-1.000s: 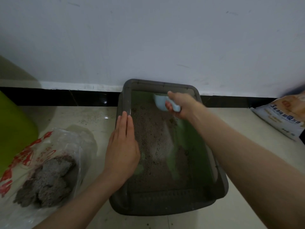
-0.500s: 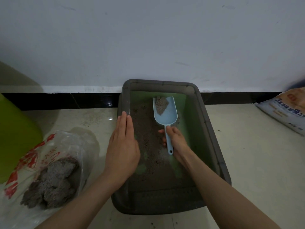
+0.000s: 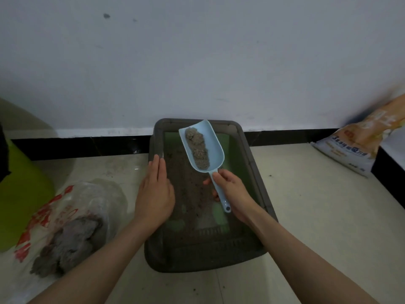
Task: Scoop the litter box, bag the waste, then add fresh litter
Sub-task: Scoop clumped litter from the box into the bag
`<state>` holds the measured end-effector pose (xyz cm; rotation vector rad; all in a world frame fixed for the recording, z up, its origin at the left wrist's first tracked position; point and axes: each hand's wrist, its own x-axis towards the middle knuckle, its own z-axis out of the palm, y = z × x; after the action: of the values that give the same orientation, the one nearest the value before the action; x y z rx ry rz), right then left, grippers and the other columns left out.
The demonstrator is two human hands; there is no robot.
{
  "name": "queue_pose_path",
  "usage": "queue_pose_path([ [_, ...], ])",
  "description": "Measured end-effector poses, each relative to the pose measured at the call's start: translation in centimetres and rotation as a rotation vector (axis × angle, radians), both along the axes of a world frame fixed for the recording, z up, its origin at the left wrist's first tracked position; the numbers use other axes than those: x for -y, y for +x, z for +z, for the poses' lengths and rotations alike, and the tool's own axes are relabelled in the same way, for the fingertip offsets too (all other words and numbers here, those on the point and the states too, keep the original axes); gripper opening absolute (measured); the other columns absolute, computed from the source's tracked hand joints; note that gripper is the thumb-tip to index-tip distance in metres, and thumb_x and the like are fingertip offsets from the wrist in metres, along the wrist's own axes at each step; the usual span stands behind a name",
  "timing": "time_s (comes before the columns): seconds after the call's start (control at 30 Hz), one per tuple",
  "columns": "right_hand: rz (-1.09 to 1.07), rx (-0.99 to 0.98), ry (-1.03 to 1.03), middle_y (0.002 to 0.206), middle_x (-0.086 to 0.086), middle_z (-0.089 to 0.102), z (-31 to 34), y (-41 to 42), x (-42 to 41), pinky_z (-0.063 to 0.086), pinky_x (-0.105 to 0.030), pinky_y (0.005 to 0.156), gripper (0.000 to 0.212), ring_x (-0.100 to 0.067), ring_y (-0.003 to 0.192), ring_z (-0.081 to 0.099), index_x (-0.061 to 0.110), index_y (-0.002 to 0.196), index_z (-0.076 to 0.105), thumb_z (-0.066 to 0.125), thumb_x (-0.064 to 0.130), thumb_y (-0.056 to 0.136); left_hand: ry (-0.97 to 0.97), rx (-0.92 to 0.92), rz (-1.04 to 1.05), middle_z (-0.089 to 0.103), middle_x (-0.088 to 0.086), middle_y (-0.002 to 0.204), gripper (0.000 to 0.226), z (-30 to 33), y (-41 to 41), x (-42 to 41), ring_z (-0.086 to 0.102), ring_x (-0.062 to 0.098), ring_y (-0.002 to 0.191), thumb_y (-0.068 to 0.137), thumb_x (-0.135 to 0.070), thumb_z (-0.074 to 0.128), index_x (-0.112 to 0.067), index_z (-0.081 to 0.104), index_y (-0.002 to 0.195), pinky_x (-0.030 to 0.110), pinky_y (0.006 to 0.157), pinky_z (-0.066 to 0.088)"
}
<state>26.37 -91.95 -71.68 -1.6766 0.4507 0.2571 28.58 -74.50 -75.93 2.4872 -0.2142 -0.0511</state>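
Observation:
A dark grey litter box (image 3: 255, 172) with a green floor and a thin layer of litter stands against the wall. My right hand (image 3: 232, 190) grips the handle of a light blue scoop (image 3: 200, 148), raised above the box with clumped litter in its bowl. My left hand (image 3: 154, 189) lies flat, fingers straight, on the box's left rim. On the floor to the left sits a clear plastic bag (image 3: 72, 211) with red print, holding grey clumps of waste.
A fresh litter bag (image 3: 359, 148) leans at the right by the wall. A green object (image 3: 19, 189) stands at the far left. A dark edge (image 3: 388, 183) juts in at the right. Pale floor tiles surround the box.
My right hand drew the scoop back from the box's far end and lifted it, now loaded with clumped litter. The left hand has stayed on the rim.

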Motion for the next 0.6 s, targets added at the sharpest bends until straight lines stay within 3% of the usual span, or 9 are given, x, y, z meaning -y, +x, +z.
queue_pose_path([
  [0.07, 0.056, 0.009, -0.007, 0.085, -0.001, 0.065, 1.8, -0.7, -1.0, 0.042, -0.026, 0.057, 0.015, -0.013, 0.060, 0.048, 0.013, 0.101, 0.057, 0.045, 0.020, 0.099, -0.037, -0.050, -0.056, 0.003, 0.008, 0.157, 0.054, 0.5, 0.4, -1.1, 0.007, 0.021, 0.144, 0.100, -0.023, 0.029, -0.008, 0.009, 0.148, 0.033, 0.117, 0.014],
  [0.17, 0.151, 0.006, 0.063, 0.080, 0.000, 0.064, 4.2, -2.0, -3.3, 0.040, -0.025, 0.052, 0.015, -0.012, 0.057, 0.046, 0.013, 0.098, 0.057, 0.044, 0.020, 0.099, -0.068, -0.029, -0.093, 0.029, 0.013, 0.149, 0.045, 2.0, 0.1, -4.5, 0.029, 0.026, 0.137, 0.098, -0.021, 0.034, -0.003, 0.033, 0.140, 0.035, 0.112, 0.025],
  [0.27, 0.246, -0.020, 0.154, 0.076, -0.002, 0.062, 5.4, -3.0, -6.6, 0.038, -0.023, 0.047, 0.016, -0.012, 0.053, 0.044, 0.013, 0.095, 0.057, 0.043, 0.019, 0.099, -0.005, 0.062, 0.048, 0.044, 0.017, 0.137, 0.040, 2.1, -1.7, -10.3, 0.042, 0.031, 0.126, 0.094, -0.010, 0.043, -0.001, 0.043, 0.132, 0.034, 0.105, 0.031],
  [0.4, 0.344, -0.133, 0.213, 0.074, -0.005, 0.061, 4.6, -4.1, -11.3, 0.038, -0.021, 0.039, 0.016, -0.010, 0.046, 0.045, 0.010, 0.091, 0.056, 0.044, 0.017, 0.099, 0.060, 0.038, 0.305, 0.052, 0.021, 0.125, 0.045, -0.3, -6.1, -18.3, 0.047, 0.038, 0.116, 0.086, -0.001, 0.048, -0.003, 0.046, 0.131, 0.042, 0.096, 0.038],
  [0.47, 0.438, -0.188, 0.139, 0.074, -0.004, 0.061, 3.9, -4.7, -13.2, 0.039, -0.021, 0.039, 0.019, -0.012, 0.049, 0.045, 0.009, 0.088, 0.057, 0.045, 0.020, 0.099, 0.086, 0.013, 0.415, 0.052, 0.025, 0.123, 0.046, -1.7, -8.1, -21.1, 0.046, 0.041, 0.115, 0.085, -0.001, 0.053, 0.001, 0.046, 0.130, 0.044, 0.095, 0.038],
  [0.6, 0.682, -0.285, -0.199, 0.078, -0.001, 0.063, 3.7, -4.8, -15.9, 0.043, -0.020, 0.043, 0.027, -0.012, 0.056, 0.048, 0.008, 0.086, 0.061, 0.047, 0.028, 0.098, 0.062, -0.104, 0.565, 0.049, 0.026, 0.130, 0.052, -3.4, -9.7, -24.1, 0.044, 0.040, 0.120, 0.089, -0.018, 0.058, 0.003, 0.042, 0.133, 0.045, 0.096, 0.039],
])
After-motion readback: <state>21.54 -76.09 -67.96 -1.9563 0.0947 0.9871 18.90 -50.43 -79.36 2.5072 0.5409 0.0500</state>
